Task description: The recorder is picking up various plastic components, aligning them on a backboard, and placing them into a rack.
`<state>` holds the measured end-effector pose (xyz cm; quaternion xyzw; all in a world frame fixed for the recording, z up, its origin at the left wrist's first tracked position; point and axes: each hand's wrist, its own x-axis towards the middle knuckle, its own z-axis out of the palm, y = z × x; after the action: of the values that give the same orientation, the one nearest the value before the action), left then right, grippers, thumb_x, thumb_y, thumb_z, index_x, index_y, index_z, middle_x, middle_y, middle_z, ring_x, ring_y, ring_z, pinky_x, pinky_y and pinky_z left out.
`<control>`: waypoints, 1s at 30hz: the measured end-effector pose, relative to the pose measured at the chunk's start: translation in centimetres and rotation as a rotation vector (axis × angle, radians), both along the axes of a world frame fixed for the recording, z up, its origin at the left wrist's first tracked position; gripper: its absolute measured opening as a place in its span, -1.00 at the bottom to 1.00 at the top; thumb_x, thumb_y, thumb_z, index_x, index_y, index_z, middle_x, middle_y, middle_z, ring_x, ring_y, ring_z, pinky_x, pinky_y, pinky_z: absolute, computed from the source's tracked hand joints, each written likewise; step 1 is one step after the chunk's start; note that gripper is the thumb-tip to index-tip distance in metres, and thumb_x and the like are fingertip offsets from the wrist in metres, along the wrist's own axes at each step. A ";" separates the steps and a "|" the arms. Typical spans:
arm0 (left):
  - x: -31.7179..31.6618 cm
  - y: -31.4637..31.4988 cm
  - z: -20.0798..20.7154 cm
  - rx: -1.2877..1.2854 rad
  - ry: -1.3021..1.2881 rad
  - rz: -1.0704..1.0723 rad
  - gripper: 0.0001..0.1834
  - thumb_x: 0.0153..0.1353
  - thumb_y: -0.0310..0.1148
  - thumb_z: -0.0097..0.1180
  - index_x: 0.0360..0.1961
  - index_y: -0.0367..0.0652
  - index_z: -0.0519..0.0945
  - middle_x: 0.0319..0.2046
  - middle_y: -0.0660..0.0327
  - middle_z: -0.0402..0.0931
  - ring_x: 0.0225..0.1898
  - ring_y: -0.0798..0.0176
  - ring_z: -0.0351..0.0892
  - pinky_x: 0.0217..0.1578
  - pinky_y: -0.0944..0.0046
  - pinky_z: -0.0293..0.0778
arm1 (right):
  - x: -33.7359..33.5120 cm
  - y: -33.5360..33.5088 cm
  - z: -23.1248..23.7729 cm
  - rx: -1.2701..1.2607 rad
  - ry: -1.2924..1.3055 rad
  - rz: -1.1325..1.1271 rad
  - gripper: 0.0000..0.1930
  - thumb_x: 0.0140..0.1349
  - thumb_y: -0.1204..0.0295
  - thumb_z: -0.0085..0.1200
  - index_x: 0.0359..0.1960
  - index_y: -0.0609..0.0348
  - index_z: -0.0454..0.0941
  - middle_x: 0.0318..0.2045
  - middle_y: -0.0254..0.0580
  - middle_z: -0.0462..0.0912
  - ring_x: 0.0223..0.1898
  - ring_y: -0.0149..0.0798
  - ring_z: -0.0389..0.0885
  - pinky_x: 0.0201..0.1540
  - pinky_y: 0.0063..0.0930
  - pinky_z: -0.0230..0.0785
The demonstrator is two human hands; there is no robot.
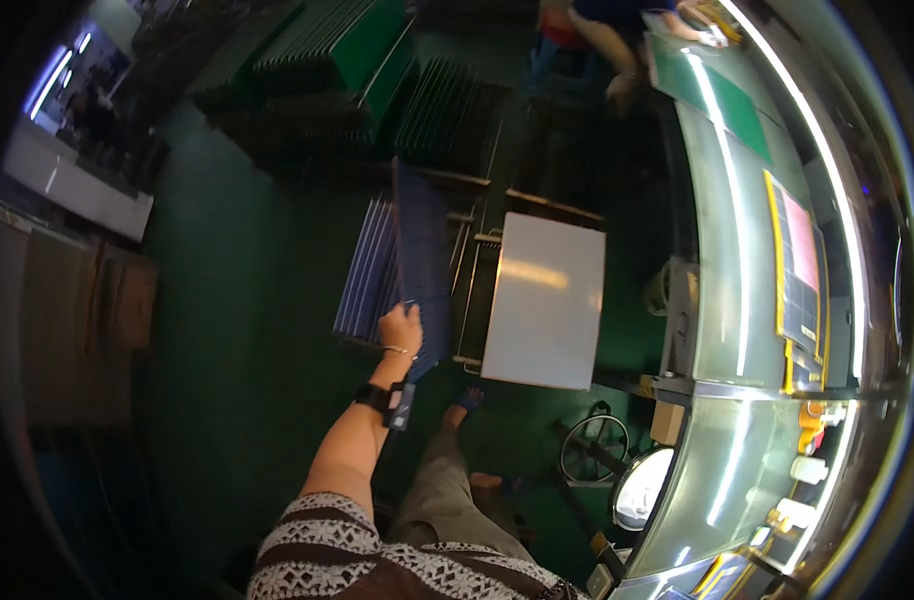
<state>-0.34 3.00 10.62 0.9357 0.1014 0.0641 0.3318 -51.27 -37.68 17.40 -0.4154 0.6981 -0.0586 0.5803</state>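
My left hand (401,326) reaches forward, its fingers closed on the near edge of a dark blue panel (423,240). The panel stands tilted beside several blue upright panels (361,285) in a rack, which show as parallel edges. To its right lies a pale rectangular board (549,300) with a shiny band of reflected light, apart from my hand. A band and a dark watch-like strap with a small tag (400,410) are on my left wrist. My right hand is out of view.
Green panels (347,45) fill racks at the far left. A long lit glass-topped bench (722,330) runs along the right, with a yellow-edged frame (792,260) on it. A round-seated stool (644,490) stands by the bench. Another person's arm (609,45) shows at the far end.
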 end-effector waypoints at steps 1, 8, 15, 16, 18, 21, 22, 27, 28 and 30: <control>0.6 -0.8 -1.1 -0.037 0.032 -0.021 -0.68 0.07 -0.22 0.01 -0.44 -0.33 0.55 -0.50 -0.16 0.50 -0.40 -0.21 0.49 -0.35 -0.06 0.39 | 0.8 0.5 0.1 0.015 0.031 0.011 -0.73 0.22 0.24 -0.14 -0.29 0.19 0.48 -0.40 -0.23 0.58 -0.39 -0.32 0.54 -0.40 -0.53 0.40; 0.5 -4.1 -8.5 -0.169 0.138 -0.083 -0.77 0.11 -0.29 -0.03 -0.39 -0.23 0.55 -0.53 -0.12 0.50 -0.43 -0.16 0.51 -0.38 -0.02 0.42 | 3.8 2.2 0.8 0.095 0.199 0.038 -0.73 0.22 0.25 -0.13 -0.27 0.19 0.48 -0.39 -0.23 0.58 -0.39 -0.33 0.54 -0.39 -0.53 0.40; -0.8 -6.0 -14.6 -0.173 0.199 -0.145 -0.78 0.15 -0.32 -0.08 -0.28 -0.20 0.54 -0.51 -0.08 0.52 -0.45 -0.15 0.51 -0.40 -0.02 0.44 | 3.6 2.8 2.1 0.129 0.290 -0.005 -0.74 0.23 0.27 -0.13 -0.25 0.20 0.47 -0.39 -0.23 0.57 -0.38 -0.33 0.54 -0.38 -0.53 0.40; -1.0 -6.2 -15.1 -0.165 0.213 -0.155 -0.78 0.15 -0.33 -0.09 -0.28 -0.19 0.54 -0.51 -0.07 0.52 -0.45 -0.14 0.51 -0.40 -0.02 0.44 | 3.5 3.0 2.3 0.134 0.297 -0.014 -0.74 0.23 0.27 -0.13 -0.25 0.20 0.47 -0.39 -0.23 0.57 -0.38 -0.33 0.54 -0.38 -0.52 0.40; -1.2 -7.0 -16.0 -0.134 0.242 -0.155 -0.77 0.16 -0.33 -0.10 -0.25 -0.18 0.54 -0.50 -0.04 0.53 -0.44 -0.11 0.52 -0.40 -0.01 0.44 | 3.2 3.3 2.6 0.141 0.312 -0.029 -0.74 0.23 0.27 -0.12 -0.24 0.21 0.47 -0.39 -0.23 0.57 -0.38 -0.34 0.54 -0.37 -0.52 0.40; -0.5 -8.3 -16.3 -0.084 0.251 -0.178 -0.75 0.15 -0.33 -0.10 -0.20 -0.15 0.52 -0.47 -0.02 0.54 -0.43 -0.09 0.54 -0.41 0.00 0.45 | 2.8 3.7 2.9 0.145 0.315 -0.051 -0.74 0.23 0.27 -0.12 -0.24 0.21 0.47 -0.39 -0.23 0.57 -0.38 -0.34 0.54 -0.37 -0.52 0.40; -0.1 -8.5 -16.3 -0.086 0.242 -0.184 -0.75 0.15 -0.33 -0.10 -0.20 -0.15 0.52 -0.47 -0.02 0.54 -0.43 -0.09 0.54 -0.41 0.00 0.45 | 2.7 3.8 3.0 0.144 0.315 -0.059 -0.74 0.23 0.28 -0.12 -0.23 0.21 0.47 -0.39 -0.23 0.57 -0.38 -0.34 0.54 -0.37 -0.52 0.40; 1.3 -9.9 -16.0 -0.073 0.317 -0.174 -0.77 0.14 -0.36 -0.11 -0.23 -0.16 0.52 -0.47 -0.04 0.54 -0.43 -0.11 0.54 -0.38 -0.02 0.45 | 2.1 4.6 3.4 0.160 0.314 -0.093 -0.74 0.23 0.28 -0.12 -0.22 0.22 0.47 -0.39 -0.23 0.57 -0.37 -0.34 0.54 -0.36 -0.52 0.40; 1.4 -10.1 -16.0 -0.072 0.332 -0.180 -0.78 0.14 -0.35 -0.11 -0.25 -0.17 0.52 -0.47 -0.05 0.54 -0.42 -0.12 0.54 -0.38 -0.02 0.46 | 1.9 4.7 3.6 0.158 0.313 -0.100 -0.74 0.24 0.28 -0.12 -0.22 0.22 0.47 -0.39 -0.23 0.57 -0.37 -0.34 0.54 -0.36 -0.52 0.40; 1.9 -10.4 -16.3 -0.055 0.336 -0.186 -0.78 0.14 -0.35 -0.11 -0.25 -0.17 0.52 -0.47 -0.05 0.54 -0.42 -0.12 0.54 -0.38 -0.02 0.46 | 1.6 4.9 3.9 0.163 0.313 -0.111 -0.74 0.24 0.29 -0.11 -0.21 0.22 0.46 -0.39 -0.22 0.57 -0.37 -0.35 0.54 -0.36 -0.52 0.40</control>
<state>1.58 -7.41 -5.64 0.9292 0.0701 -0.1267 0.3401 -49.63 -32.74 21.28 -0.3321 0.8040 0.0317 0.4922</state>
